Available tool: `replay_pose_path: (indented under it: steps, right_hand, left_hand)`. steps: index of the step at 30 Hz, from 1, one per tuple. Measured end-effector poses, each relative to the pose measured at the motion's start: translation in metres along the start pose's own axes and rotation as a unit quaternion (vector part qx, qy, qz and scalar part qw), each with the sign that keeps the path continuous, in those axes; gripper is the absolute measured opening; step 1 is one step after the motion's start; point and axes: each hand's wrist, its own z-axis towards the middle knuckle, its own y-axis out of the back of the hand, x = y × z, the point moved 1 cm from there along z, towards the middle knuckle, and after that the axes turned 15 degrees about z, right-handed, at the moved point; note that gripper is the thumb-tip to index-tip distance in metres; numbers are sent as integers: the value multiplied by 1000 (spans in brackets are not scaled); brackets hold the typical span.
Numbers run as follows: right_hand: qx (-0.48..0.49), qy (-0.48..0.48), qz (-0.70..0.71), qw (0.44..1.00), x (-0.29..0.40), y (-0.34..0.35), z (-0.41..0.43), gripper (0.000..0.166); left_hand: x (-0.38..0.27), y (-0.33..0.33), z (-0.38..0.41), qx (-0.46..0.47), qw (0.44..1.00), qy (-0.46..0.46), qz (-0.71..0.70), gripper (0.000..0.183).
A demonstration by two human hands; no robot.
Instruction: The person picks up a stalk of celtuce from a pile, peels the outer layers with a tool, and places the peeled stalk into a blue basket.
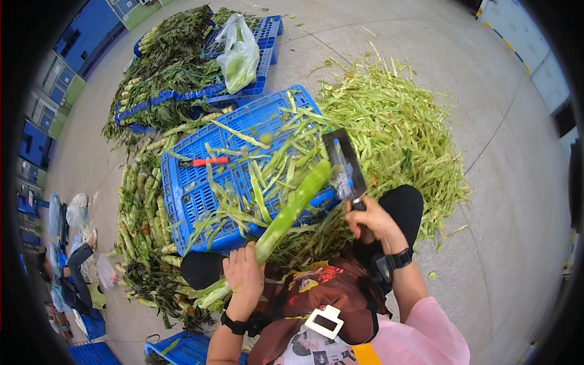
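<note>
My left hand [244, 273] grips a peeled green celtuce stem [296, 196] near its lower end. The stem slants up to the right over an upturned blue plastic crate [255, 118]. In my right hand [375, 221] is the handle of a wide-bladed cleaver [345, 159], its dark rectangular blade beside the stem's upper end. Whether blade and stem touch I cannot tell. Pale green peel strips [292, 150] lie scattered over the crate. A peeler with a red handle [211, 161] rests on the crate's left side.
Peelings form a large heap [392, 132] on the right. Unpeeled celtuce stems [141, 200] lie left of the crate. Leafy bundles [169, 68] and a clear bag [238, 57] sit on a blue pallet [269, 41]. Another person [75, 278] is at far left, near blue crates [93, 353].
</note>
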Motion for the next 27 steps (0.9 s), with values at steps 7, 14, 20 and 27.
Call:
replay_pose_path:
  steps: [7, 14, 20, 27]
  right_hand:
    - [17, -28, -95, 995, -15, -4, 24, 19]
    - [39, -82, -48, 995, -23, -2, 34, 16]
    - [93, -138, 21, 986, -34, -10, 28, 16]
    - [118, -132, 206, 963, -38, -31, -13, 20]
  left_hand:
    - [0, -3, 1, 78, 991, 19, -104, 57]
    - [-1, -8, -1, 120, 984, 30, -128, 60]
    - [-7, -12, -4, 140, 971, 33, -190, 58]
    - [-13, -7, -3, 58, 989, 28, -132, 58]
